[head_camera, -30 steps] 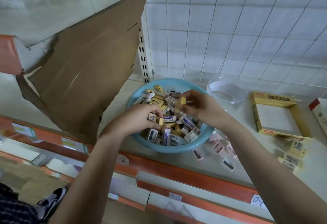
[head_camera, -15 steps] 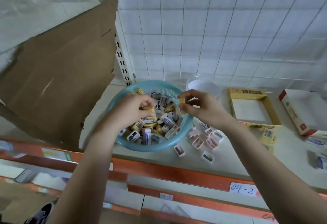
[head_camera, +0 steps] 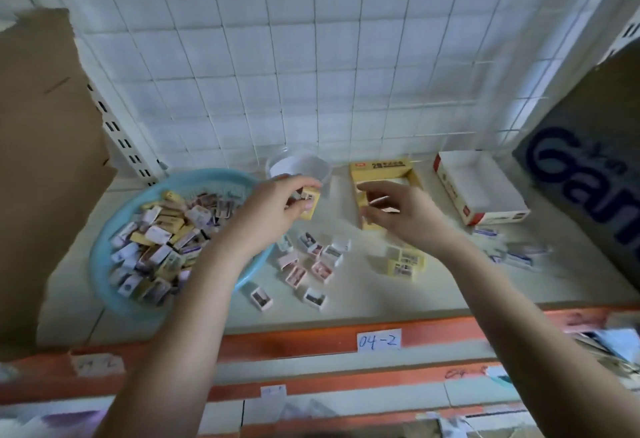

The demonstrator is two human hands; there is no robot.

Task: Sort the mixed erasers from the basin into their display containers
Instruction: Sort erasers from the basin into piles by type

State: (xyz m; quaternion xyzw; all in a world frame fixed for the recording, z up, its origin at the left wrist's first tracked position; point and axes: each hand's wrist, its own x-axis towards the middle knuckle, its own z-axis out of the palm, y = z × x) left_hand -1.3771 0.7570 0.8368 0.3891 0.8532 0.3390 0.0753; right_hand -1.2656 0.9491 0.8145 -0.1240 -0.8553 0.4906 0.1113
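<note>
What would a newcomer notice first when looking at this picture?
The blue basin, heaped with mixed erasers, sits at the left of the shelf. Just right of it the left hand pinches a yellow eraser, and the right hand hovers over the yellow display box.

left hand: bare | right hand: bare | forearms: bare, uncovered to frame edge

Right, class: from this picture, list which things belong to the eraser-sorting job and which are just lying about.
Belongs to the job: blue basin of mixed erasers; yellow eraser pinched in the left hand; yellow display box; red-and-white box; clear tub; loose erasers on the shelf.
Just lying about: cardboard sheet; dark printed carton; shelf label 04-2.
</note>
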